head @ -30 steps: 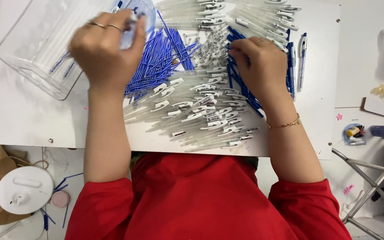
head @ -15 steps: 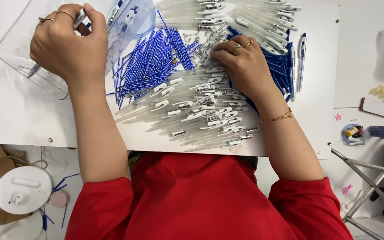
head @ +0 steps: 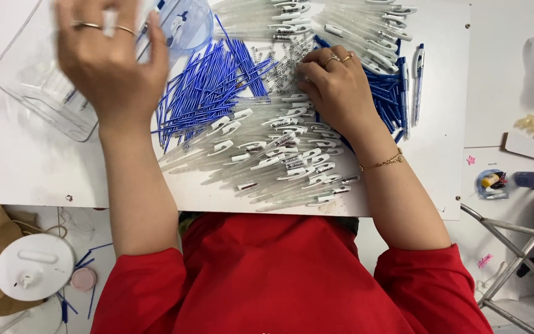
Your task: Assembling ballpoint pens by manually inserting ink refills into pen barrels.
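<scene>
While the right hand (head: 335, 86) lay curled, fingertips down, on the small heap of springs (head: 279, 65) at the middle of the white tabletop (head: 32, 173), the left hand (head: 109, 62) hovered blurred over the clear plastic container (head: 38, 93), fingers bent; whether it gripped anything could not be told. Blue refills (head: 205, 93) lay fanned between the hands, and clear pen barrels (head: 267, 154) with white clips were spread nearer the red-sleeved body. These parts looked light, thin and slick, apt to roll or scatter; the springs seemed best pinched singly at a coil end, the barrels at mid-length. Compared with half a second before, the left hand had swung right and slightly nearer, away from the container's far left corner, while the right had barely shifted.
</scene>
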